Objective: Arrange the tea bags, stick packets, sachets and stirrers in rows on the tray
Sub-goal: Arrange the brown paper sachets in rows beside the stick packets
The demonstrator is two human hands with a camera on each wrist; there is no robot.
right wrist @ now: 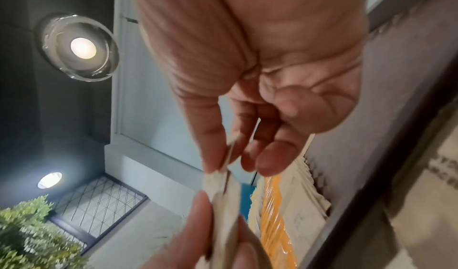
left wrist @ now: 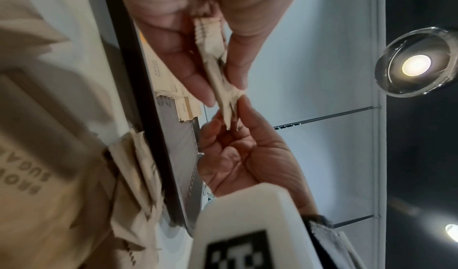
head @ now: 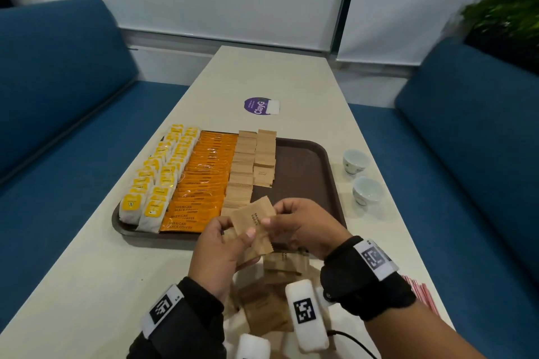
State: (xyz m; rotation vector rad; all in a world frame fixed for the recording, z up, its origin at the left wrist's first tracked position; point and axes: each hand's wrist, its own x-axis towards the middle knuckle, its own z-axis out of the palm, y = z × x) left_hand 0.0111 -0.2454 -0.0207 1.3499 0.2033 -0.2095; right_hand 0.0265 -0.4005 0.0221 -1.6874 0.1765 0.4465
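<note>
On the brown tray (head: 300, 172) lie rows of yellow tea bags (head: 154, 181), orange coffee stick packets (head: 201, 181) and brown sugar sachets (head: 242, 172). A second, shorter sachet row (head: 265, 154) runs beside them. Above the tray's near edge both hands hold a small stack of brown sachets (head: 253, 221). My left hand (head: 233, 230) grips the stack (left wrist: 210, 38) from below. My right hand (head: 272, 214) pinches the top sachet (right wrist: 229, 151) between thumb and fingers. Loose sachets (head: 280, 268) lie on the table under my hands. Red-and-white stirrers (head: 420, 294) lie at the near right.
Two small white cups (head: 354, 160) (head: 366, 189) stand on the white table (head: 87, 271) right of the tray. A purple sticker (head: 258, 106) lies beyond the tray. Blue sofas flank the table; a plant (head: 507, 14) stands at the far right.
</note>
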